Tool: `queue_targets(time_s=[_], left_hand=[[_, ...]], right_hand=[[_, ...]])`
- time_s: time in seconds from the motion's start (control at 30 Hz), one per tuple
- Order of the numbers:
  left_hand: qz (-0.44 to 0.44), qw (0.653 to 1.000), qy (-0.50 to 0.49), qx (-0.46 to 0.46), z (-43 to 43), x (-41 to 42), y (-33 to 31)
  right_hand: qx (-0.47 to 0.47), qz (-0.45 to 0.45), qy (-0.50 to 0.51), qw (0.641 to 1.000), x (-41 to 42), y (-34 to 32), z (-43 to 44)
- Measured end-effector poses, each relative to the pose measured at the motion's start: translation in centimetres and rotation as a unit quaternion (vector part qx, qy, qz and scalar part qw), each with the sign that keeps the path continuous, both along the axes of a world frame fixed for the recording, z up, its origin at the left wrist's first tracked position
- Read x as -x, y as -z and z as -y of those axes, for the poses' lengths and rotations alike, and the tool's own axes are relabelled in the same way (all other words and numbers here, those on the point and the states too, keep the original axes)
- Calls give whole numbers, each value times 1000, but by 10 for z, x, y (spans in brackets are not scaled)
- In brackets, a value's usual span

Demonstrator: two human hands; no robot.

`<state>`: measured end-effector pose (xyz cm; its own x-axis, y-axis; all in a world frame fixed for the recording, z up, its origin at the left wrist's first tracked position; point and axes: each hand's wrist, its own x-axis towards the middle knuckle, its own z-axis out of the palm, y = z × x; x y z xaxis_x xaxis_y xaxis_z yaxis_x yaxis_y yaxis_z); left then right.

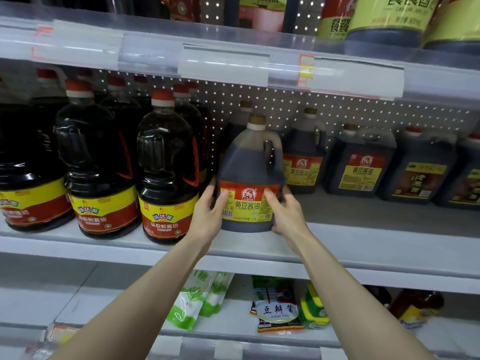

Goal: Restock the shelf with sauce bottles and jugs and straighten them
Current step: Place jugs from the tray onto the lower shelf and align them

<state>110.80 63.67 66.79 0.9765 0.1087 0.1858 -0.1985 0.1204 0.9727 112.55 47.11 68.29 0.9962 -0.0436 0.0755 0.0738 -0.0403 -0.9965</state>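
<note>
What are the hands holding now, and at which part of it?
Both hands hold the soy sauce jug by its lower body: the left hand on its left side, the right hand on its right side, at label height.

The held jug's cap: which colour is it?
Brownish gold; the cap of the jug shows best in head view.

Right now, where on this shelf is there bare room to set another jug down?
The widest bare patch is the shelf front right of the held jug, ahead of the rear jugs. Between the held jug and the red-capped bottles the gap is narrow and the left hand fills it. Further left is packed.
</note>
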Motion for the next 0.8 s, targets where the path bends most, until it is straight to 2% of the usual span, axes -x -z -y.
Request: queue_targets(time_s=[0.37,0.57,0.8], left_hand=[[27,995,-74,-58,11,-41,5],[-4,996,-88,-30,10,-66,13],[0,992,-106,-66,10,-79,14]], right_hand=[[-30,-20,19,999,-45,4,-9],[24,-10,30,999,-65,4,-14],[77,-8,38,996,-76,4,-16]])
